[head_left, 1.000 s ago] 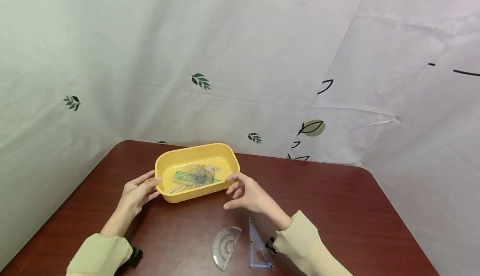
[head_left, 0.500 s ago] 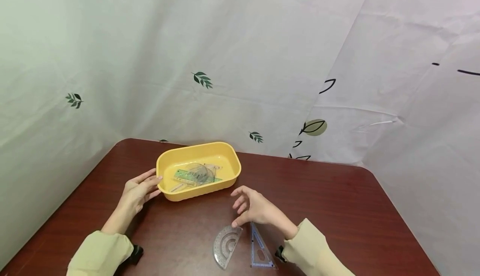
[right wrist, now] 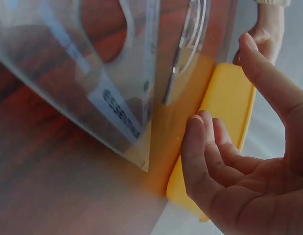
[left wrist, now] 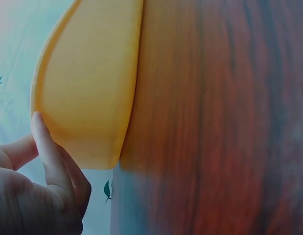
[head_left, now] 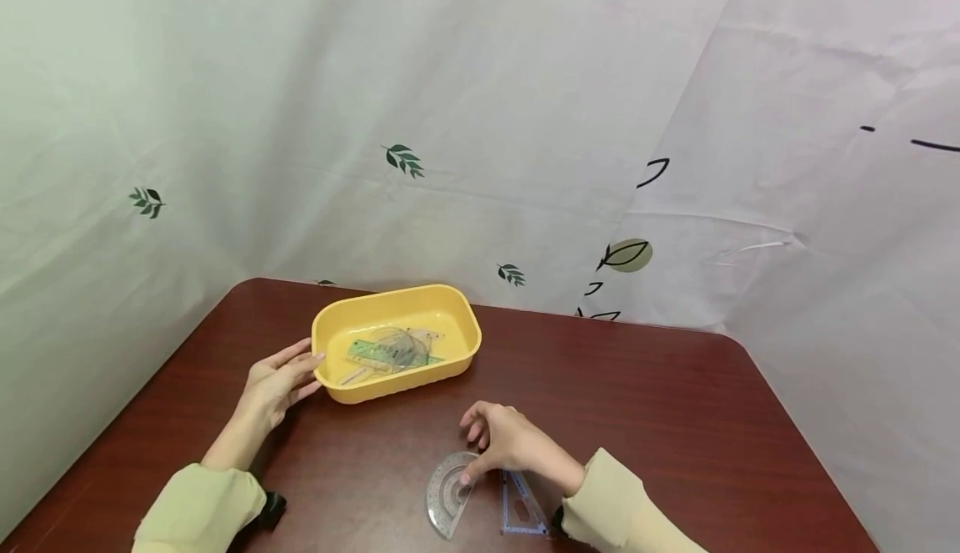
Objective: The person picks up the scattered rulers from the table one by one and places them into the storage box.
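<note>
A yellow plastic basket (head_left: 408, 384) stands toward the back left of the table. Its left end is held by my left hand (head_left: 266, 386), with a fingertip on the rim and other fingers against the outside wall in the left wrist view. My right hand (head_left: 516, 443) hovers over the near part of the table, fingers loosely bent and nothing between them. Below its thumb lies a clear half-round protractor (head_left: 441, 499). A clear set square (right wrist: 114, 110) with a blue-printed scale is beside it, its top corner hidden by the hand in the head view.
Inside the basket rest a green ruler (head_left: 363, 351), a clear grey round-edged piece (head_left: 405, 351) and other clear drawing tools. The dark red wooden table (head_left: 637, 419) reaches back to a white cloth wall (head_left: 487, 119) with leaf prints.
My right hand has left the basket's right front rim and come down toward me, over the protractor and set square. The left hand stays at the basket's left end.
</note>
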`<state>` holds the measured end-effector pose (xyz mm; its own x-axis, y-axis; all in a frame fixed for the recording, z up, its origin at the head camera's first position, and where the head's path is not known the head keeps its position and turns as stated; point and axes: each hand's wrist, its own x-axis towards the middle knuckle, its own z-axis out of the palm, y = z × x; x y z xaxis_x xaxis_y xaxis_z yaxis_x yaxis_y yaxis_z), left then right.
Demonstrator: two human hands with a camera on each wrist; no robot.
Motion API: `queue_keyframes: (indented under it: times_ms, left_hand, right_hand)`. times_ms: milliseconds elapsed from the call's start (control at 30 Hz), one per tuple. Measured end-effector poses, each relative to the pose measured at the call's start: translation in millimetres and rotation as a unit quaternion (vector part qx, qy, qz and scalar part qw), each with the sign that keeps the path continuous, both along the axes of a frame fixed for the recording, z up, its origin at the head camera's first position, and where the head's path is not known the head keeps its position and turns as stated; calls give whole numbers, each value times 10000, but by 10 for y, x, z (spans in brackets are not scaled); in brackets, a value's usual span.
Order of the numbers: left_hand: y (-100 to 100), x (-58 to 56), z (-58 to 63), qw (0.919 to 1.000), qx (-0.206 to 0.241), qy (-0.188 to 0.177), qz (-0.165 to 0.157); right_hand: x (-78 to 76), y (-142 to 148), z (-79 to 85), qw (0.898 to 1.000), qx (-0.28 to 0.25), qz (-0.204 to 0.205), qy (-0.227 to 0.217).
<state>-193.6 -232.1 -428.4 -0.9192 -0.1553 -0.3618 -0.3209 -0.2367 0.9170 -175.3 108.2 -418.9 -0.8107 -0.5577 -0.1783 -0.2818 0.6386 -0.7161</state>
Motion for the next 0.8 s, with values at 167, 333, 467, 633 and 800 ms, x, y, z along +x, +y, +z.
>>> queue_keyframes:
  times_ms: [167, 333, 467, 633, 800]
  left_hand:
    - [-5, 7, -3, 10000, -9, 20, -20]
    - [-6, 6, -4, 10000, -59, 27, -52]
    - [-9, -3, -4, 10000, -36, 22, -69]
    - [-18, -6, -3, 10000, -21, 19, -88]
    - [-13, 1, -4, 9999, 37, 38, -106]
  right_hand:
    - [60, -25, -22, 9979, 463, 275, 354]
    - [113, -47, -52, 9891, 1002, 590, 905]
    - [136, -76, -73, 9808, 1300, 682, 1283]
    - [142, -111, -58, 9740, 1520, 786, 1488]
    - [144, -131, -46, 9682, 1538, 1031, 1682]
